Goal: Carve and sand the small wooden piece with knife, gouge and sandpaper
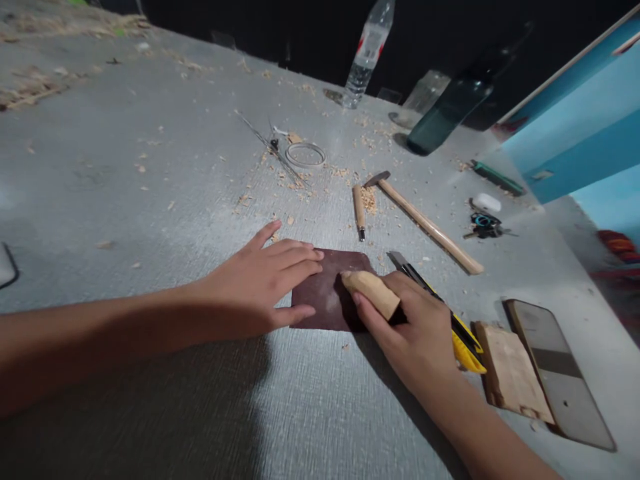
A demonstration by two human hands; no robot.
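Observation:
A dark reddish-brown sheet of sandpaper [320, 300] lies flat on the grey table. My left hand [265, 277] rests over its left edge, fingers spread and stretched out. In my right hand [420, 327] is a small carved piece of pale wood [373, 290], gripped between thumb and fingers. The wood's rounded front end is at the sandpaper; the other end is partly hidden by my hand. Just beyond my right hand lies a yellow and black utility knife [467, 347], partly covered by the hand, its blade pointing away.
A hammer [430, 227] and a wood-handled carving tool [359, 210] lie ahead among wood shavings. Wire [305, 155] is coiled farther back. A plastic bottle [367, 60] and a dark bottle [445, 117] stand behind. At right lie a wood block [513, 373], a phone-like slab [565, 380] and keys [485, 227].

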